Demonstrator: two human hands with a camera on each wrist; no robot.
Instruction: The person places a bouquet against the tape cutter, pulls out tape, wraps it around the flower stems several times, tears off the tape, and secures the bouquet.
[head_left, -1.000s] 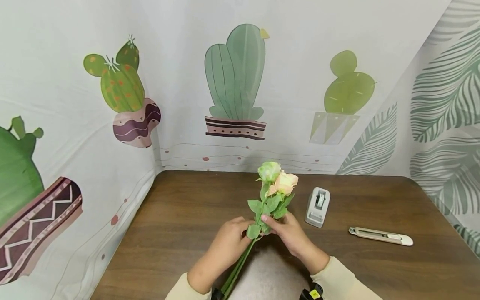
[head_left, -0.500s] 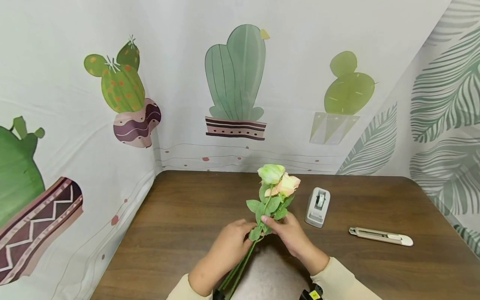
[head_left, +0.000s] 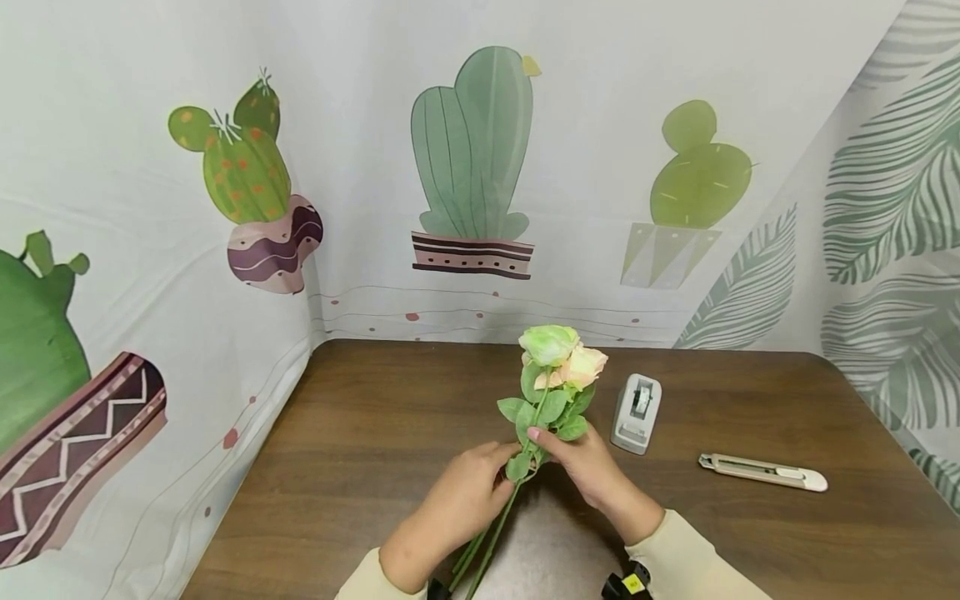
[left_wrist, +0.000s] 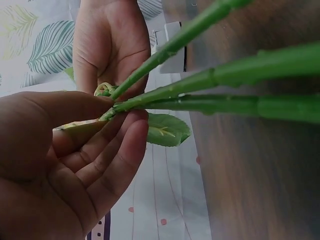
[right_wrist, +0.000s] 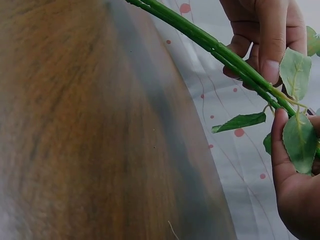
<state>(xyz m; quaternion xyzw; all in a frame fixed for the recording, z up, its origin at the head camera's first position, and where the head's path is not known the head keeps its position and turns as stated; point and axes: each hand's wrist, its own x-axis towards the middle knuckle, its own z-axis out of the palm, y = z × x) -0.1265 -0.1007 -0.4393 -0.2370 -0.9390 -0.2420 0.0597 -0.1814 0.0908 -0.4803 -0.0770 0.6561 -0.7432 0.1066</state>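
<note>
A small bunch of roses is held up above the table, one head pale green (head_left: 549, 344) and one peach (head_left: 583, 367). My left hand (head_left: 468, 492) pinches the green stems (left_wrist: 195, 82) between thumb and fingers, just under the lowest leaves; three stems fan out there in the left wrist view. My right hand (head_left: 588, 468) holds the bunch a little higher, among the leaves (head_left: 553, 407), its thumb lying over the front. In the right wrist view, a leaf (right_wrist: 300, 142) covers part of that hand. Whether a third flower head sits behind the two is hidden.
On the brown wooden table (head_left: 360, 417), a white tape dispenser (head_left: 637, 414) stands right of the roses. A beige utility knife (head_left: 762, 472) lies farther right. A white cloth with printed cacti (head_left: 360, 167) hangs along the back and left edges.
The rose heads have shifted slightly right, and the green one has turned to show more of its side. My left hand has moved a little right with the stems, whose lower ends have spread.
</note>
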